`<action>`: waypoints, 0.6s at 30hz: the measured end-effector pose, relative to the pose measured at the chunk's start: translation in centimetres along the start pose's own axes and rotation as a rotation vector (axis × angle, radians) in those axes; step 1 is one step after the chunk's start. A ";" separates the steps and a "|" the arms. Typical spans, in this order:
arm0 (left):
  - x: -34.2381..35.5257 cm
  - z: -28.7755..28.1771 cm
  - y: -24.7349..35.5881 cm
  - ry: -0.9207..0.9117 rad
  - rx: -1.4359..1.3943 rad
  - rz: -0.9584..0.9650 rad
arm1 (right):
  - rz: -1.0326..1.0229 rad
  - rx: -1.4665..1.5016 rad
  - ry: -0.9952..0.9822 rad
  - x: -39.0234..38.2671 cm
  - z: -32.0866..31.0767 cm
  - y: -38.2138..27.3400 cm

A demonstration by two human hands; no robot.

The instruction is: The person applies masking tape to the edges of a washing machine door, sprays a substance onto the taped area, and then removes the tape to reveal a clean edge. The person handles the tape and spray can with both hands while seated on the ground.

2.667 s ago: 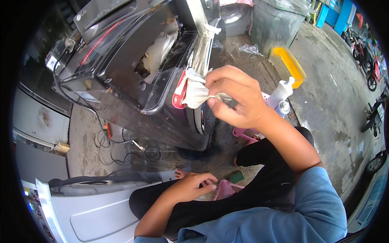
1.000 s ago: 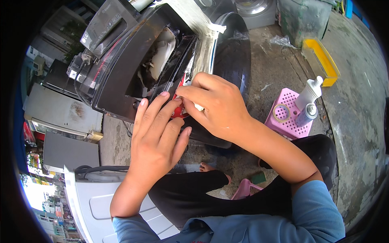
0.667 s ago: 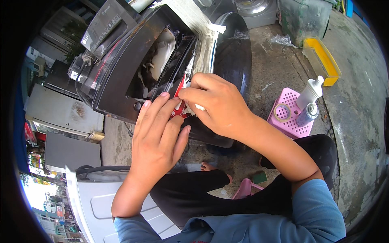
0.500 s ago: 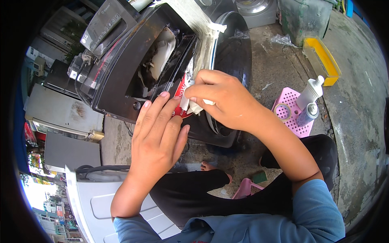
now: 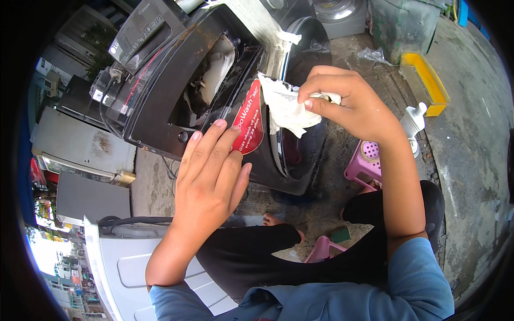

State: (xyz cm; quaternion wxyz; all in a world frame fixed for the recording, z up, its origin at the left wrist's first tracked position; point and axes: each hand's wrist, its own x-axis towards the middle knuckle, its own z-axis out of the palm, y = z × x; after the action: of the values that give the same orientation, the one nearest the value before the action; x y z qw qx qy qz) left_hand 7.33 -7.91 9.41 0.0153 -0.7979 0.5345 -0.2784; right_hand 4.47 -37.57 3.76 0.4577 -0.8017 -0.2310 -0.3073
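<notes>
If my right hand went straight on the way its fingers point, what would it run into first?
Beyond the crumpled white sheet it holds, your right hand would probably meet the red label on the dark machine; depth is hard to judge here.

I see crumpled white paper [image 5: 285,107], ragged-edged, upper centre of the frame, just beside a rounded red sticker [image 5: 252,120] on a black washing machine [image 5: 231,91].

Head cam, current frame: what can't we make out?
All in the head view:
- Red label: left edge, covered by the left hand.
- Crumpled white sheet: gripped part, covered by the right hand.
- White bottle: lower part, behind the right forearm.
- Pink stool: right part, same forearm.
- Green bin: top, cut off by the upper edge.
</notes>
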 end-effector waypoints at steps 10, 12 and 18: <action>-0.1 0.2 0.1 0.006 0.018 -0.006 | 0.142 0.088 0.094 -1.3 -4.1 0.7; -0.1 0.2 0.1 0.006 0.021 -0.006 | 0.165 0.154 0.125 -1.5 -4.5 1.2; -0.1 0.1 0.1 0.001 0.068 0.014 | 0.005 0.533 0.495 -3.4 -9.3 3.2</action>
State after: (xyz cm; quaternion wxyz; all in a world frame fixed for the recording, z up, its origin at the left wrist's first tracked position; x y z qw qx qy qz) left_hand 7.24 -7.95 9.23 0.0440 -0.7929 0.5304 -0.2967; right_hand 1.58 -47.57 3.15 0.6933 -0.5561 -0.1831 -0.4201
